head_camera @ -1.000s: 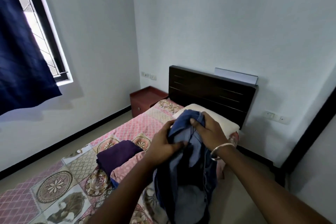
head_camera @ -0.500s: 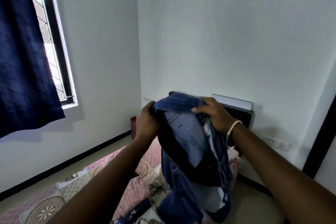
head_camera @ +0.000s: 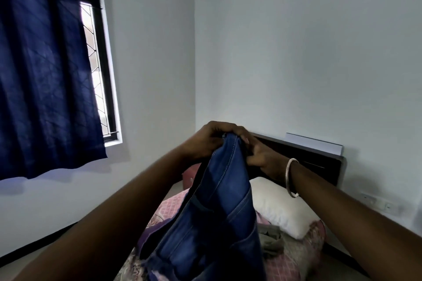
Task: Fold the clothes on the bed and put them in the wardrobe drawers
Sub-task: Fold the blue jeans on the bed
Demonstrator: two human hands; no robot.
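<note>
Jeans [head_camera: 212, 217] of blue denim hung above the bed [head_camera: 294, 260], held up at their top edge. Left hand [head_camera: 205, 141] gripped that edge with curled fingers; right hand [head_camera: 262, 159], a bangle [head_camera: 291, 177] on its wrist, pinched it just beside. Behind lay a white pillow [head_camera: 278, 210], with a dark headboard [head_camera: 319, 162] beyond

Head camera faces forward over the bed [head_camera: 296, 255], close to the hands.
</note>
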